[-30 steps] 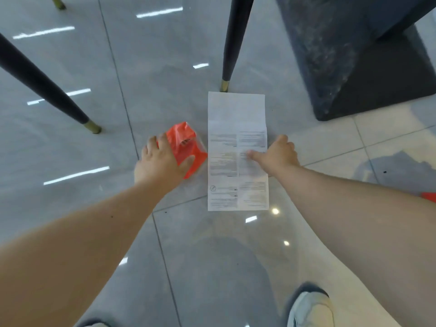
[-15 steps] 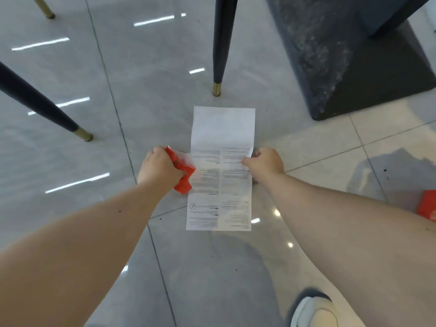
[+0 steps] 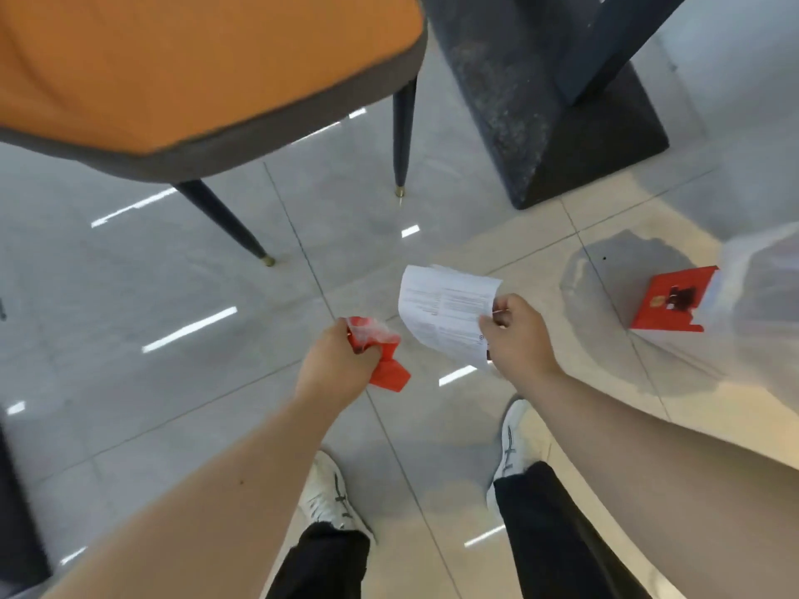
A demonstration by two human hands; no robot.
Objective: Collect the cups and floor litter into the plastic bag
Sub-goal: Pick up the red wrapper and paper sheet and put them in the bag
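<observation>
My left hand (image 3: 337, 365) is closed around a crumpled red wrapper (image 3: 387, 373) with a clear film bit sticking out on top. Held above the grey tiled floor, a white printed paper sheet (image 3: 445, 313) is pinched at its right edge by my right hand (image 3: 514, 339). On the floor to the right lies a red flat carton (image 3: 668, 302). Beside it at the right edge is a translucent whitish plastic bag (image 3: 761, 287), partly out of frame. No cups are in view.
An orange-seated chair (image 3: 194, 67) with dark legs tipped in gold (image 3: 268, 260) stands at upper left. A dark stone table base (image 3: 557, 123) rises at upper right. My two white shoes (image 3: 328, 499) stand on the tiles below my arms.
Both hands have lifted off the floor, taking the paper sheet and the red wrapper with them. The view has pulled back and up, revealing the chair seat, my feet and the red carton.
</observation>
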